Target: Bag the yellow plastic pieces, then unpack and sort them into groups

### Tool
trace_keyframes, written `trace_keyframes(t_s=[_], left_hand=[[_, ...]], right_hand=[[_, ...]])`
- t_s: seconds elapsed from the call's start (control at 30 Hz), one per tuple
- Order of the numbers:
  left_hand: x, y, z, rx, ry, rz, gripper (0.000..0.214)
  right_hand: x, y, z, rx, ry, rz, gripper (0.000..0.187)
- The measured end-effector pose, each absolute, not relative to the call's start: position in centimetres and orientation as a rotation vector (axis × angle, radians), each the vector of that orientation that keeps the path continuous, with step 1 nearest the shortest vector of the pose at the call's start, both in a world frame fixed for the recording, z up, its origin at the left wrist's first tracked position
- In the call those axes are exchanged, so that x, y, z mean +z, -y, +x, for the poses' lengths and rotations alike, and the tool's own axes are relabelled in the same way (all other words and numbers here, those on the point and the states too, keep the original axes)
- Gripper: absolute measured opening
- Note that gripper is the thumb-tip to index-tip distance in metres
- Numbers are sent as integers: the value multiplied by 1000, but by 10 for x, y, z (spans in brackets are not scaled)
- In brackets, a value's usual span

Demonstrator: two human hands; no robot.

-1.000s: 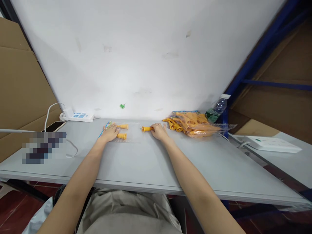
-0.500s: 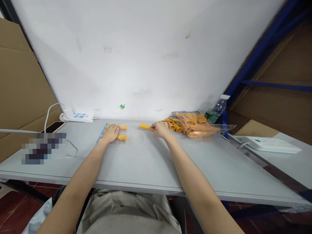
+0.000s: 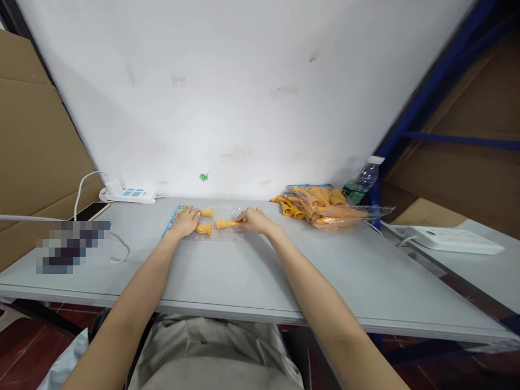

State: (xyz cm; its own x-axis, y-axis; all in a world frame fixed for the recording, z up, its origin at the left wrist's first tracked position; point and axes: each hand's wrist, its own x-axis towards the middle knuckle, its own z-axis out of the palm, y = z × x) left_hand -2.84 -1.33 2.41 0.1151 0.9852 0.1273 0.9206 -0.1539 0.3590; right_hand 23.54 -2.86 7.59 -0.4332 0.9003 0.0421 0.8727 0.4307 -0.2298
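My left hand [image 3: 184,222] lies flat, fingers spread, pressing down the left end of a clear plastic bag [image 3: 227,232] with a colourful header strip [image 3: 174,218]. Two small orange trumpet-shaped toys [image 3: 206,212] [image 3: 202,229] lie in the bag just right of its fingertips. My right hand [image 3: 252,220] pinches a third orange toy [image 3: 226,223] by its narrow end, with the toy's flared end pointing left at the bag's open right side.
A heap of orange toys in clear bags [image 3: 320,207] lies at the back right, with a water bottle [image 3: 361,181] behind it. A white power strip [image 3: 132,194], a phone [image 3: 87,210] and cables sit at back left. Another power strip [image 3: 449,239] rests on the right table.
My right hand carried the orange toy leftward from near the heap to the bag's opening. The left hand stayed flat on the bag.
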Motion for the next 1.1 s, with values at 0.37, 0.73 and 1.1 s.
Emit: trace_keyframes(t_s=[0.37, 0.73, 1.1], left_hand=[[27, 15, -26, 482, -1880, 2162, 52], [30, 18, -23, 541, -1818, 2200, 50], [36, 22, -19, 755, -1912, 1903, 50]], right_hand=[[70, 35, 215, -87, 2366, -1866, 28], [72, 45, 206, -60, 2416, -1840, 31], [58, 37, 196, -136, 2407, -1839, 35]])
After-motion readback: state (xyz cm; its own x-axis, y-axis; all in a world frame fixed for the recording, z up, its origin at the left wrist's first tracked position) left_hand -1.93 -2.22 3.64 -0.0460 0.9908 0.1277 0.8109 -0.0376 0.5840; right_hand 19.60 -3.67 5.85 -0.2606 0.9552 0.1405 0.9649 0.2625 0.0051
